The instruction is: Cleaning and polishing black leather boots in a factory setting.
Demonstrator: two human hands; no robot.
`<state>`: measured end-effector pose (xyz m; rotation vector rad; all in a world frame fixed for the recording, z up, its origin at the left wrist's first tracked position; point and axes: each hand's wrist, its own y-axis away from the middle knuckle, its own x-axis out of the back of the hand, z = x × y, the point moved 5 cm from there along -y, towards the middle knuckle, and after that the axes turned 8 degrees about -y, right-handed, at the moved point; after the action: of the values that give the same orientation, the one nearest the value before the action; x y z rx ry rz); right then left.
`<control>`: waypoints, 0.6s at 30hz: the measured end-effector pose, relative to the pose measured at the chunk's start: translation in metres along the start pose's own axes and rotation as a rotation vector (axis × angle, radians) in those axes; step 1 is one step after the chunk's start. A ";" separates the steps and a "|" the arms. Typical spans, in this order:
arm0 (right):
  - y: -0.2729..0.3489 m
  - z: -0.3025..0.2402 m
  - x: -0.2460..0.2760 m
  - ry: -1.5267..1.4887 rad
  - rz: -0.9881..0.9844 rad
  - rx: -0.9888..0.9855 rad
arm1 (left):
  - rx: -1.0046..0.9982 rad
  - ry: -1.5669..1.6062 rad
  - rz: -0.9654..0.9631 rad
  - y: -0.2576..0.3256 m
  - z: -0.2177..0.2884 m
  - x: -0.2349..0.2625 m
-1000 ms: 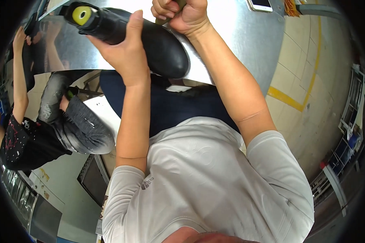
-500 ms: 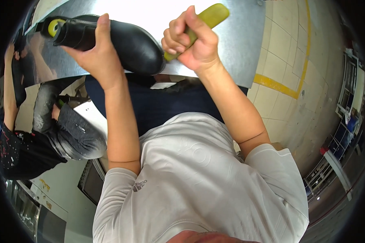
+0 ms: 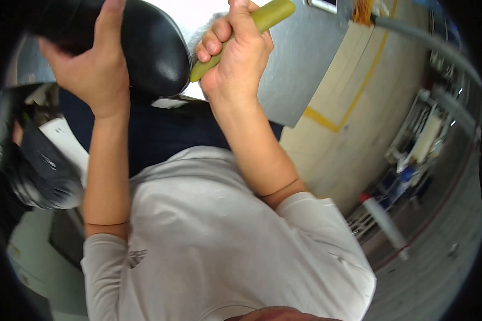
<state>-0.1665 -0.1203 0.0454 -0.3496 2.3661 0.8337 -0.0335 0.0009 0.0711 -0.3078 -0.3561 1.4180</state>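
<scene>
A black shoe (image 3: 154, 51) with a smooth, shiny rounded toe lies on its side over the metal table. My left hand (image 3: 99, 72) is closed around its upper part, thumb stretched along it; the shoe's far end is lost in the dark edge of the view. In my right hand (image 3: 233, 51) is a yellow-green brush (image 3: 276, 15) with a rounded handle, the fist wrapped around its middle. A blurred grey fuzzy edge, seemingly bristles, shows beyond the fingers. The brush's near tip meets the sole edge at the toe, touching or very close to it.
The metal table (image 3: 292, 80) ends in a corner on the right. Beyond it runs a tiled floor with a yellow line (image 3: 322, 119). A grey hose or pole (image 3: 428, 45) crosses at upper right. Another person's dark sleeve (image 3: 43, 166) is close on my left.
The view has swung, so both hands, the shoe and the table appear farther left. The brush stays at the toe edge, and both hands keep their hold.
</scene>
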 end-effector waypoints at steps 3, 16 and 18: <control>-0.024 -0.002 -0.033 -0.139 -0.709 0.282 | 0.042 -0.040 0.018 0.006 0.000 -0.005; -0.033 0.006 0.000 0.098 -0.235 -0.023 | 0.214 0.131 0.127 -0.047 -0.075 0.009; -0.019 0.002 0.016 0.109 -0.227 -0.016 | 0.225 0.203 -0.067 -0.082 -0.077 -0.006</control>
<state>-0.1700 -0.1345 0.0253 -0.6717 2.3637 0.7437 0.0721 -0.0158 0.0350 -0.2502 -0.0391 1.3338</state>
